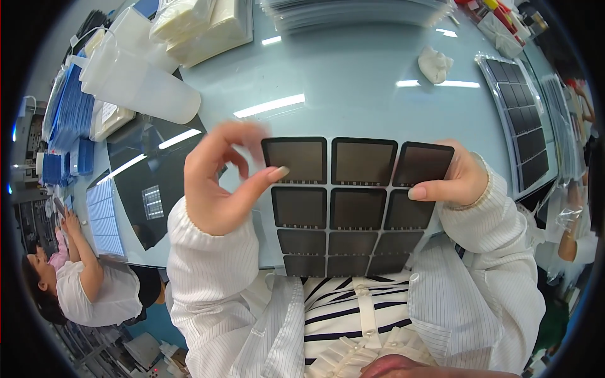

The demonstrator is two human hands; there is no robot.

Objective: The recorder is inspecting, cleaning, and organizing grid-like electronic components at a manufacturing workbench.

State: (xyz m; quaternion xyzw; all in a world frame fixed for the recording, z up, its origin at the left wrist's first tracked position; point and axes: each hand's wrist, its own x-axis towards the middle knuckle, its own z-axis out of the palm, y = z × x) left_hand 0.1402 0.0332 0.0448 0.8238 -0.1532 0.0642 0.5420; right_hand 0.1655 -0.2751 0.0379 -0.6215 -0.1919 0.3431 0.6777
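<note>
Upright before my chest stands a thin sheet of dark, glossy rectangular panels [358, 208], set in rows with pale gaps between them. My right hand [463, 176] grips its right edge, thumb on the front and the other fingers hidden behind. At the upper left corner is my left hand [217, 179], its thumb over the front of the top left panel. Its index finger is bent and blurred beside the corner, with a gap between it and the thumb. The sheet's lower rows tilt toward my striped top.
A similar panel sheet [518, 113] lies at the right, with a crumpled white wad [435, 65] nearer the middle. Translucent plastic pitchers [142, 85] and a black glossy sheet [151, 167] lie left. Clear sheets [353, 14] are stacked at the back. A co-worker [94, 286] sits at far left.
</note>
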